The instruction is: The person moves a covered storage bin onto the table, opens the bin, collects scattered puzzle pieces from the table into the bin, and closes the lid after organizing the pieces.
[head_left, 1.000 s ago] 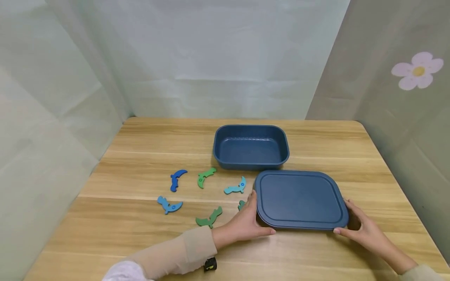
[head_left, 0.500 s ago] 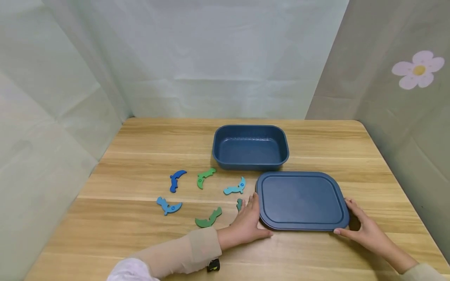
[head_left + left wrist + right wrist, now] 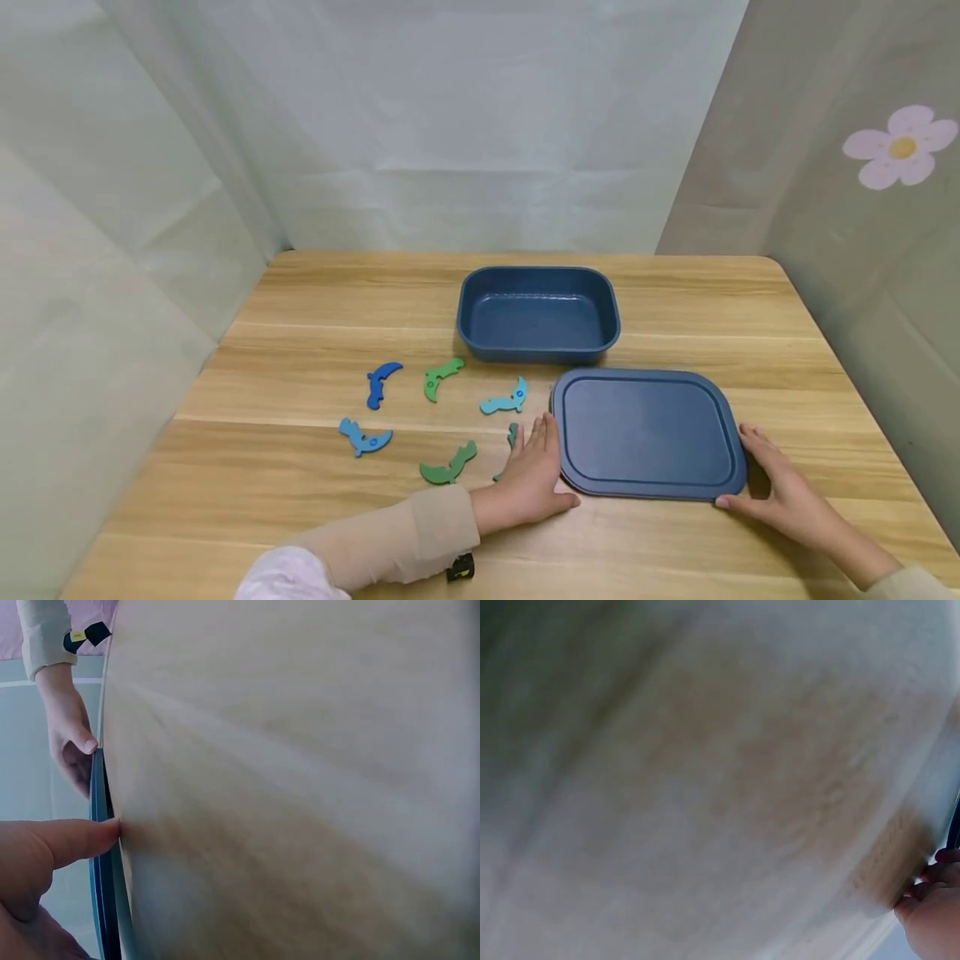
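Observation:
A dark blue rectangular lid [image 3: 648, 433] lies on the wooden table, in front of and to the right of a matching deep box [image 3: 536, 321]. My left hand [image 3: 528, 479] is at the lid's left edge with its fingers fairly straight and the thumb spread toward me. In the left wrist view, the left thumb [image 3: 82, 838] overlaps the lid's rim [image 3: 99, 900]. My right hand [image 3: 783, 492] holds the near right corner, thumb at the front edge and fingers along the right side. A teal-green piece [image 3: 512, 435] is partly hidden behind the left hand.
Left of the lid lie several flat curved pieces: dark blue [image 3: 378, 385], light green [image 3: 441, 379], turquoise [image 3: 506, 398], mid blue [image 3: 363, 437] and green [image 3: 448, 465]. Pale curtains [image 3: 465, 125] surround the table [image 3: 247, 467].
The lid has settled slightly lower, toward me. My left hand has loosened from its left edge, its fingers straightening and thumb coming away. The right hand stays at its corner.

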{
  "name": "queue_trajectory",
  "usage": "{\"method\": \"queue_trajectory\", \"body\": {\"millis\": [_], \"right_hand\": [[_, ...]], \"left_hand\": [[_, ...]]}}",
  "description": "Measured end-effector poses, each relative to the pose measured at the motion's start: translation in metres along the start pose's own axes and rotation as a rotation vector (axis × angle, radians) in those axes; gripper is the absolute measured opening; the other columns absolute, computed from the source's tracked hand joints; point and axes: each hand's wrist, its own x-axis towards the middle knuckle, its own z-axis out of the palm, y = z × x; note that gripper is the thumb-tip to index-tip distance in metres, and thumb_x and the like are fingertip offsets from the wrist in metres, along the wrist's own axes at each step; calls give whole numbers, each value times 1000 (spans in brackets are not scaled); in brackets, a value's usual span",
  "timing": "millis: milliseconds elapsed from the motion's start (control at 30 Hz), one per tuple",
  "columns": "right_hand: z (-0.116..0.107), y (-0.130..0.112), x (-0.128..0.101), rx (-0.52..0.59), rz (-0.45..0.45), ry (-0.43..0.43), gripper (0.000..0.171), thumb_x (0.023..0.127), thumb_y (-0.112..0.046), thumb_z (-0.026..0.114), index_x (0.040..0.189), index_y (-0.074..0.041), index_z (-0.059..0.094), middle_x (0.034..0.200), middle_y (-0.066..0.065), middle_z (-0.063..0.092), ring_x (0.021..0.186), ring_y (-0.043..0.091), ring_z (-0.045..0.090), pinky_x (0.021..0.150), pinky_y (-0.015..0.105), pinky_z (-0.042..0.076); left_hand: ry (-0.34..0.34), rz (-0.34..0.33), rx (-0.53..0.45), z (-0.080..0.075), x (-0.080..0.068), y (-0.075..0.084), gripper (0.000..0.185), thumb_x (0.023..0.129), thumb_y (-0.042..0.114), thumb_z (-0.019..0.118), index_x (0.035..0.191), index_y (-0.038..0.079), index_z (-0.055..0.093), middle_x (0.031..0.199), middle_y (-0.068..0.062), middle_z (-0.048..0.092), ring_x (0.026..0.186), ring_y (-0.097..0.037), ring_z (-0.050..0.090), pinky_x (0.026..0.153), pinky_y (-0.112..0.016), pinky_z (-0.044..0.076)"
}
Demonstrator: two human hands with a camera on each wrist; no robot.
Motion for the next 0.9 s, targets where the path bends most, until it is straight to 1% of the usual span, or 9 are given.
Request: {"method": "queue_trajectory", "body": {"millis": [167, 267, 367, 433, 500, 633, 667, 733, 900], "right_hand": [[0, 1, -2, -31, -24, 5, 97, 64, -18, 86, 137, 17, 33, 139, 42, 30, 131, -20, -5, 97, -4, -3], [-1, 1, -3, -62, -10, -8, 96, 66, -22, 85, 137, 17, 33, 139, 42, 31, 133, -16, -7, 96, -4, -4], [0, 0, -2, -68, 22, -29, 96, 69, -26, 84, 138, 17, 32, 140, 42, 29, 145, 9, -6, 95, -3, -6], [0, -1, -2, -65, 36, -36, 96, 70, -28, 83, 138, 16, 32, 141, 42, 28, 147, 26, -2, 95, -3, -7], [0, -1, -2, -65, 37, -35, 96, 70, -28, 83, 138, 16, 32, 141, 42, 27, 146, 34, 1, 95, -3, -7], [1, 0, -3, -80, 12, -13, 96, 69, -27, 84, 137, 16, 33, 139, 43, 30, 146, 20, -1, 96, -3, -6], [1, 0, -3, -82, 7, -8, 95, 68, -27, 84, 137, 16, 34, 139, 43, 30, 146, 19, -1, 97, -3, -6], [1, -1, -3, -84, 5, -8, 95, 69, -27, 84, 137, 16, 34, 139, 43, 30, 146, 21, -1, 97, -3, -6], [0, -1, -2, -93, 8, -15, 95, 69, -28, 84, 137, 17, 34, 139, 43, 30, 146, 32, 1, 97, -2, -7]], "left_hand": [[-6, 15, 59, 1, -3, 4, 95, 86, 35, 69, 145, -15, 13, 152, -31, 16, 143, -38, 15, 115, -54, 12], [-1, 20, 81, 2, -3, 5, 94, 87, 37, 67, 145, -15, 13, 152, -31, 16, 143, -39, 15, 115, -54, 13], [-2, 18, 94, 1, -2, 4, 96, 87, 40, 66, 146, -14, 13, 153, -30, 15, 144, -39, 14, 116, -53, 13], [-3, 15, 100, 0, -1, 4, 96, 87, 41, 66, 146, -13, 13, 153, -29, 14, 144, -38, 14, 116, -53, 12], [0, 15, 106, 1, -1, 4, 96, 87, 41, 66, 146, -13, 14, 153, -29, 15, 143, -38, 15, 116, -53, 13], [7, 14, 120, 2, -1, 4, 96, 86, 42, 67, 145, -13, 16, 153, -29, 17, 143, -38, 16, 115, -53, 13], [7, 14, 121, 2, -1, 4, 96, 86, 42, 67, 145, -13, 16, 153, -29, 17, 143, -38, 16, 115, -53, 14], [2, 12, 119, 2, -1, 4, 95, 86, 41, 67, 145, -13, 16, 153, -29, 16, 143, -38, 16, 116, -53, 14], [-8, 19, 122, -1, -2, 4, 94, 87, 40, 67, 146, -13, 16, 153, -29, 16, 143, -38, 16, 116, -52, 14]]}}
